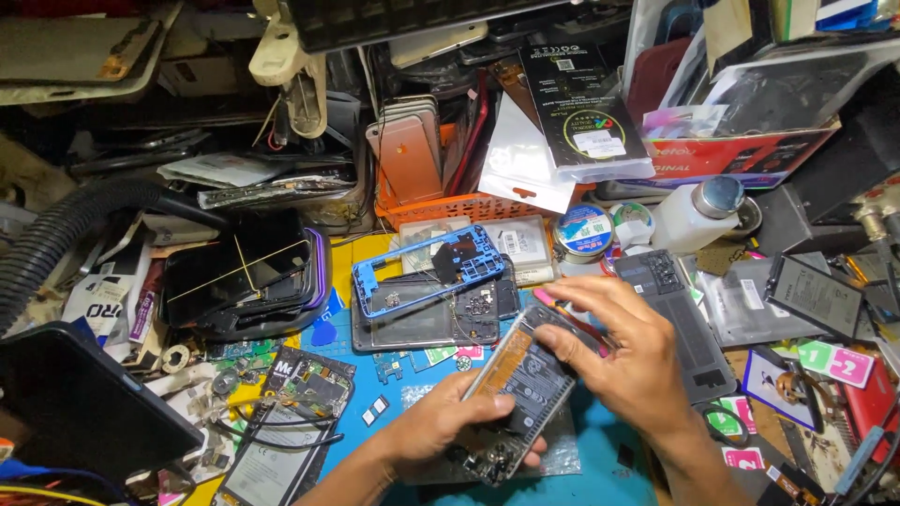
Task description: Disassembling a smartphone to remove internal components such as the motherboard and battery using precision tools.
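Here the left hand and right hand clamp fingers on an opened phone; clutter crowds every edge, hiding its lower end.

Phone's lower end under fingers

A crowded repair surface under bright, even light, its blue rubber mat barely showing beneath loose parts. An orange plastic basket of upright phone panels stands at the back, a ribbed black flexible hose curving in at left, cardboard boxes stacked at right.
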